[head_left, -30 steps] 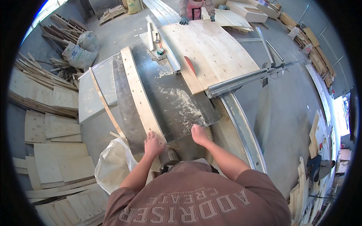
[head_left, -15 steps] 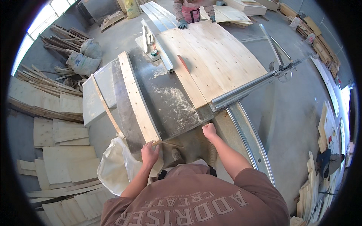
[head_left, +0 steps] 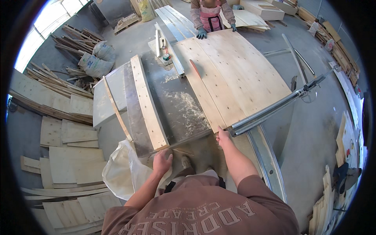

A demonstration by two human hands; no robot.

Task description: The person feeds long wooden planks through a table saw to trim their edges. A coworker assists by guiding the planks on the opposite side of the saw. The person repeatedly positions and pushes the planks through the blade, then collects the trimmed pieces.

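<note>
My right hand [head_left: 223, 138] is closed on the near end of a long, narrow wooden strip [head_left: 209, 111], beside the metal fence. That strip lies along the left side of a wide pale wooden panel [head_left: 246, 78] on the saw table [head_left: 178, 102]. At the table's near edge is my left hand [head_left: 161, 161], just below the end of a loose plank [head_left: 147, 102]; its thumb stands apart from the fingers, and it holds nothing. A thin red piece [head_left: 195, 68] rises by the seam between strip and panel. At the far edge, a co-worker's gloved hands [head_left: 201, 33] rest on the panel.
A metal fence [head_left: 282, 100] crosses the panel's near right side, above a rail [head_left: 270, 168]. A tape measure [head_left: 167, 57] lies on the far left of the table. Left stand stacked boards [head_left: 76, 164], sacks [head_left: 96, 62] and a white bag [head_left: 125, 168]. Sawdust covers part of the table.
My right hand has gone from the table's edge to the strip's near end and grips it. My left hand has come off the plank's end. The whole view has shifted slightly.
</note>
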